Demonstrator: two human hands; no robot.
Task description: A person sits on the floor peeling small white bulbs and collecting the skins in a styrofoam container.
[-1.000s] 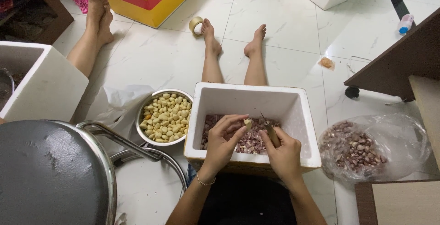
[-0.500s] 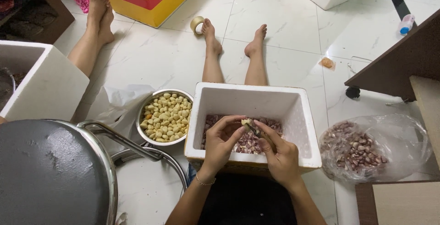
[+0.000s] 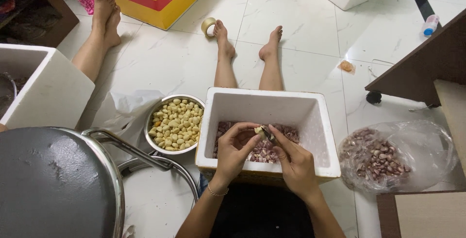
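Two hands meet over our white foam box [image 3: 272, 103]: the left hand [image 3: 234, 147] pinches a pale peeled garlic clove [image 3: 259, 131] at its fingertips, and the right hand [image 3: 293, 163] closes on a small dark blade [image 3: 268, 134] touching it. Purplish skins [image 3: 259, 153] fill the box below; peeled cloves fill the steel bowl [image 3: 154, 115] just beside it.

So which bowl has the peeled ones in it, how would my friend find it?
Start at the big white foam box on the floor between the person's legs. Just to its left sits a round metal bowl of pale yellow peeled cloves. The box and the plastic bag on its right hold purplish unpeeled ones.
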